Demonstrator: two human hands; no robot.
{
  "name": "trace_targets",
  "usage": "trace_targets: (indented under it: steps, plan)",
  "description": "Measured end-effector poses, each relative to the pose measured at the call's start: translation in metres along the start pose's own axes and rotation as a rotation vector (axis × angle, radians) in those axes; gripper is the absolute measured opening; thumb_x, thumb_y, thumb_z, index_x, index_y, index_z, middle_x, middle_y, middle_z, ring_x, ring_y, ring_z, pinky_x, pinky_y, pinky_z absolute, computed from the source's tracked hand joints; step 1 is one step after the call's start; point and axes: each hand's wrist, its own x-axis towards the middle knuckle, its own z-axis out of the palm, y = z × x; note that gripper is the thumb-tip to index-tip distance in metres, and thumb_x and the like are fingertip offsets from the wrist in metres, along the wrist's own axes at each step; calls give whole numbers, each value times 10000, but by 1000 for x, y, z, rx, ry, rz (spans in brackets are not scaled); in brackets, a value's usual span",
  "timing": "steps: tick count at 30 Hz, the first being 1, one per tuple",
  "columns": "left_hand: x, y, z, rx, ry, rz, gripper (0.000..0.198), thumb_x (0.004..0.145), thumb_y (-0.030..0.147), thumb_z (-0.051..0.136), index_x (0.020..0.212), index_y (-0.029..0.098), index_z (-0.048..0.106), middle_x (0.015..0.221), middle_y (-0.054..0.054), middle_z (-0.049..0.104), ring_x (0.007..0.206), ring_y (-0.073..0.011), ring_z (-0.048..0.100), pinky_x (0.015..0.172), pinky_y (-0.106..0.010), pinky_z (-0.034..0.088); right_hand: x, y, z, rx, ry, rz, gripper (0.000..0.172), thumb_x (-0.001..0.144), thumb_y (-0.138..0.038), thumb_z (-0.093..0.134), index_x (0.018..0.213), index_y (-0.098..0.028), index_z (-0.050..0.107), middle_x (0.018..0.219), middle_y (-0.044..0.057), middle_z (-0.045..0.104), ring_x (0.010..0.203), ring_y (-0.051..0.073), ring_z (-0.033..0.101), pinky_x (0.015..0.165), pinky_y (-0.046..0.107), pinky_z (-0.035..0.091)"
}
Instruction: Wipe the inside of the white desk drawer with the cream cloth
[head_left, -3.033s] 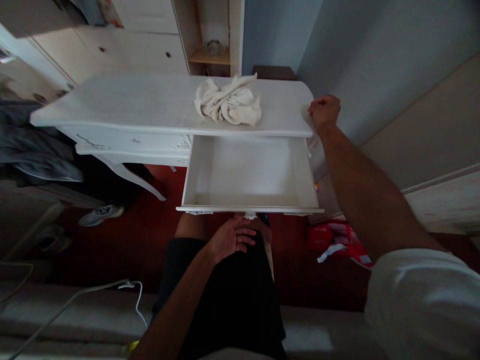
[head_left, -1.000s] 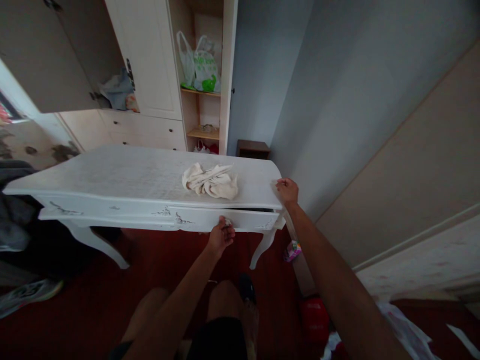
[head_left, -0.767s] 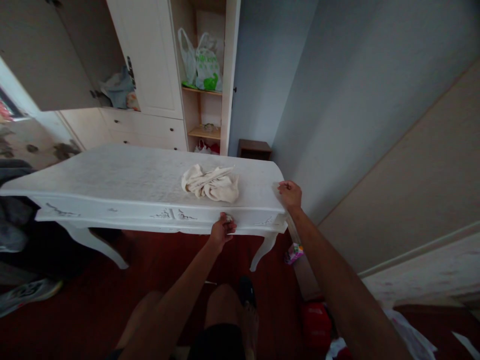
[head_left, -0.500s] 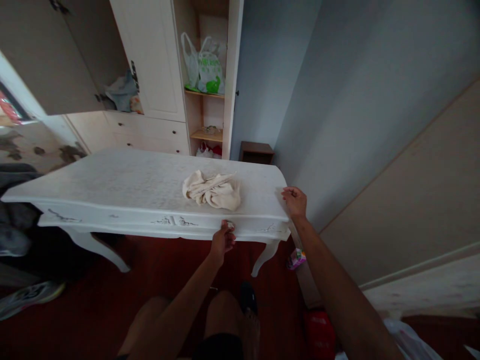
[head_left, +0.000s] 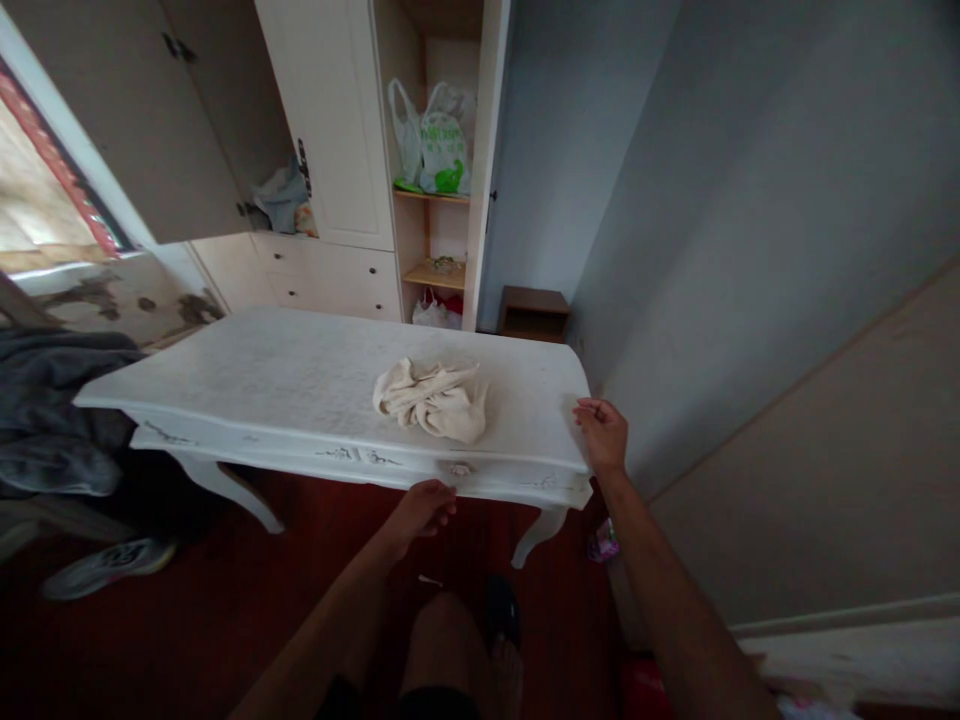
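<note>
A white table (head_left: 315, 370) with carved trim and curved legs stands before me. On its top lies a crumpled cream cloth (head_left: 439, 400). My left hand (head_left: 426, 508) is just below and left of the drawer knob (head_left: 460, 469), its fingers loosely bent and holding nothing. The drawer front (head_left: 420, 465) looks closed. At the table's right edge is my right hand (head_left: 604, 435), with loosely bent fingers over the corner of the top and no object visible in them. Whether its fingertips press on the top, I cannot tell.
Behind the table stands a white wardrobe (head_left: 337, 130) with plastic bags (head_left: 442, 145) on a shelf. A small brown cabinet (head_left: 534, 312) sits by the grey wall. Dark clothing (head_left: 60, 400) is heaped at left, above a shoe (head_left: 112, 565). A pink box (head_left: 604, 540) lies right.
My left hand has let go of the drawer knob and moved down and left. My right hand remains at the table's right edge. The view has shifted slightly left.
</note>
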Motion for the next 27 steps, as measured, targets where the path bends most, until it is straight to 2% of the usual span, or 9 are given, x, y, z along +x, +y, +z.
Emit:
trace_targets:
  steps: [2,5,7,9,11,14,17,27]
  plan:
    - [-24,26,-15,138,32,68,378,678,483,823,693,172,611,659,-24,639,528,-103,509,474,-215,310,-3,-3,-1,-18,-15,-2,326,620,-451,607,807,-207,715,635,-15,618,587,166,524,596,295,404]
    - [-43,77,-41,52,165,253,324,666,439,759,651,186,556,585,17,548,474,-87,425,468,-228,291,-7,-9,-3,-74,-62,-25,263,652,-421,518,685,-228,694,544,-30,522,523,158,430,542,295,339]
    - [-36,111,-59,-28,325,435,307,679,405,688,592,209,468,530,33,481,458,-88,377,467,-244,290,-10,-13,-5,-109,-92,-58,244,655,-399,470,574,-244,640,498,-24,473,505,164,405,529,305,315]
    - [-17,138,-79,-54,552,573,255,700,359,613,587,223,430,516,40,451,453,-96,365,468,-254,284,-11,-16,-5,-129,-100,-88,237,639,-388,442,496,-255,578,477,-16,452,504,171,407,534,314,318]
    - [7,154,-98,60,775,668,242,745,339,555,574,224,428,514,33,447,478,-105,377,495,-258,307,-11,-18,-5,-142,-96,-100,233,630,-383,424,460,-263,530,466,-10,437,502,175,404,536,319,318]
    - [37,160,-120,350,914,638,242,768,313,540,553,213,487,519,11,485,551,-133,452,567,-267,356,-10,-17,-4,-179,-102,-98,232,634,-369,412,443,-266,493,451,-8,419,490,175,391,523,318,305]
    - [50,154,-132,545,957,540,241,778,312,542,563,203,541,529,1,517,590,-158,493,591,-285,346,-9,-16,-4,-208,-89,-117,233,639,-348,410,437,-261,485,452,-7,430,491,173,407,528,313,313]
    - [48,142,-141,628,852,602,254,819,306,520,588,202,538,578,2,545,639,-160,518,641,-279,372,-24,-21,-4,-345,-8,-145,230,653,-309,410,460,-254,522,482,3,478,526,182,451,558,310,345]
